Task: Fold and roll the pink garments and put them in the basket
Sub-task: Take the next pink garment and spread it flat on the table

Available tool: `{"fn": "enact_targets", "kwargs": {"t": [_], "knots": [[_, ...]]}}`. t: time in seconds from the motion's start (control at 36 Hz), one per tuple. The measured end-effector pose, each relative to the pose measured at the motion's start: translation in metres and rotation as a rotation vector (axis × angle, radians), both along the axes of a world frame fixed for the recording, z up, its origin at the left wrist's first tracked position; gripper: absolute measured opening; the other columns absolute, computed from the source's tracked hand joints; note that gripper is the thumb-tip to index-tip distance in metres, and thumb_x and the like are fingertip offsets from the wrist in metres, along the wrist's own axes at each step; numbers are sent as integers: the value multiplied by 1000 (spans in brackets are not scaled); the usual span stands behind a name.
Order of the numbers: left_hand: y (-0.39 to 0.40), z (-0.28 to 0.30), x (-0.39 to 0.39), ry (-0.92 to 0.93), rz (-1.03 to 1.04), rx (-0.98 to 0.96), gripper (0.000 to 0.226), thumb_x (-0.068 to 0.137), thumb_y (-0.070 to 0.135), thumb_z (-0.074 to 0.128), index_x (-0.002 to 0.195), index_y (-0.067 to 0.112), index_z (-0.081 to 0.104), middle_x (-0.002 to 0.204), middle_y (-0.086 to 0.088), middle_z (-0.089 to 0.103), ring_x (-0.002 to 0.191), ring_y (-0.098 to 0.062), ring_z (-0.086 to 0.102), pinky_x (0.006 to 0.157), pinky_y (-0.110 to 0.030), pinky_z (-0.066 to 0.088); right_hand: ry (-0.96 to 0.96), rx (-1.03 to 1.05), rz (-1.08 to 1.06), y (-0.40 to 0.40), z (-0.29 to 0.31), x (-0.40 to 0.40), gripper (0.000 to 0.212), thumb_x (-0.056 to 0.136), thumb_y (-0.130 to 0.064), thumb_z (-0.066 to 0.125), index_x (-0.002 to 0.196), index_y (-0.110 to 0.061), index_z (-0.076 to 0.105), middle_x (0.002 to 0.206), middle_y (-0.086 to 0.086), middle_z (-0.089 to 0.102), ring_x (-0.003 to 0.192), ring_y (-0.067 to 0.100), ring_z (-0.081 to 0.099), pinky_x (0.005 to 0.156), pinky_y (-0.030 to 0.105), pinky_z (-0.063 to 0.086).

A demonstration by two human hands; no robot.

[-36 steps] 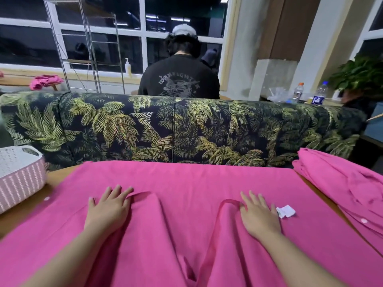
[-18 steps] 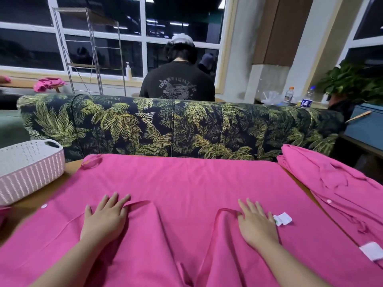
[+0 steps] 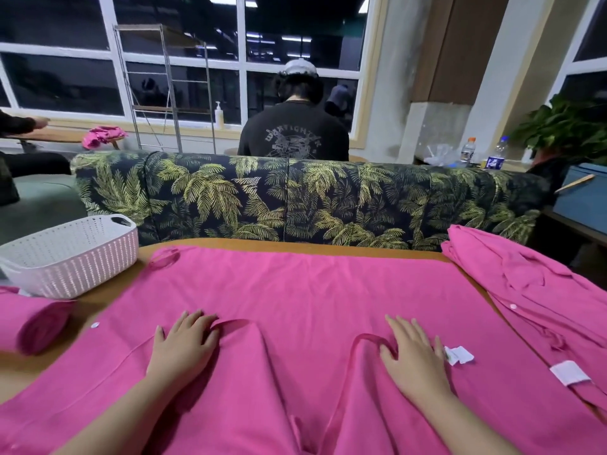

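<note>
Pressing flat at lower centre, the left hand (image 3: 182, 346) and right hand (image 3: 414, 359) lie spread, fingers straight, on the folded-in sleeves of the pink garment (image 3: 312, 290) covering the table (image 3: 295, 242), seemingly to set the creases. A rolled garment (image 3: 36, 325) waits at left below the white basket (image 3: 75, 257); another pink garment (image 3: 532, 290) lies at right.

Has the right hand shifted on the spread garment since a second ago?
No. The right hand still lies just left of the white tag; only the camera tilted.
</note>
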State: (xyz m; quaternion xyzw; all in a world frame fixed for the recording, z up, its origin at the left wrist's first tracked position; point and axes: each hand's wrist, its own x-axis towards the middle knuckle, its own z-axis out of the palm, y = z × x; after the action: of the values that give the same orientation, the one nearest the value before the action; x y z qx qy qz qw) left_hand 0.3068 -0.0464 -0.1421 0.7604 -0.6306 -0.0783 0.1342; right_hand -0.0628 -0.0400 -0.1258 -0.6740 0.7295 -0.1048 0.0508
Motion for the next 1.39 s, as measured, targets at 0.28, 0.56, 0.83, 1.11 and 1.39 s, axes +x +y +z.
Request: {"fn": "enact_targets", "kwargs": {"t": [0.28, 0.56, 0.83, 1.11, 1.39], "knots": [[14, 21, 17, -180, -38, -224, 19, 88, 28, 62, 103, 33, 73, 103, 0, 57, 99, -25, 54, 72, -33, 39, 69, -11, 454, 21, 27, 29, 58, 91, -19, 46, 145, -35, 35, 147, -15, 32, 135, 11, 33, 110, 28, 27], [23, 38, -33, 185, -647, 136, 72, 69, 59, 59, 134, 36, 42, 136, 5, 45, 129, -11, 44, 107, -15, 28, 31, 205, 716, 37, 37, 43, 43, 86, -7, 47, 123, -24, 63, 130, -8, 53, 119, 10, 48, 102, 21, 35], [49, 48, -73, -4, -795, 185, 38, 66, 44, 59, 88, 16, 71, 81, 3, 65, 71, -10, 55, 70, -23, 43, 31, 51, 497, 53, 29, 20, 9, 97, -23, 47, 102, -17, 52, 110, 1, 54, 106, 24, 54, 87, 35, 40], [16, 96, -64, 557, -195, -287, 17, 93, 10, 55, 77, 8, 48, 59, -10, 64, 50, -27, 62, 49, -35, 52, -349, -350, 62, 30, 74, -2, 7, 99, -14, 38, 101, -11, 44, 90, 19, 65, 86, 39, 60, 64, 40, 37], [-82, 99, -67, 239, -166, -349, 35, 86, 1, 53, 121, 5, 54, 128, -22, 50, 121, -40, 46, 100, -43, 40, -260, -227, 46, -76, 82, -17, 24, 99, -20, 41, 121, -29, 44, 122, 6, 60, 113, 30, 57, 91, 41, 46]]}}
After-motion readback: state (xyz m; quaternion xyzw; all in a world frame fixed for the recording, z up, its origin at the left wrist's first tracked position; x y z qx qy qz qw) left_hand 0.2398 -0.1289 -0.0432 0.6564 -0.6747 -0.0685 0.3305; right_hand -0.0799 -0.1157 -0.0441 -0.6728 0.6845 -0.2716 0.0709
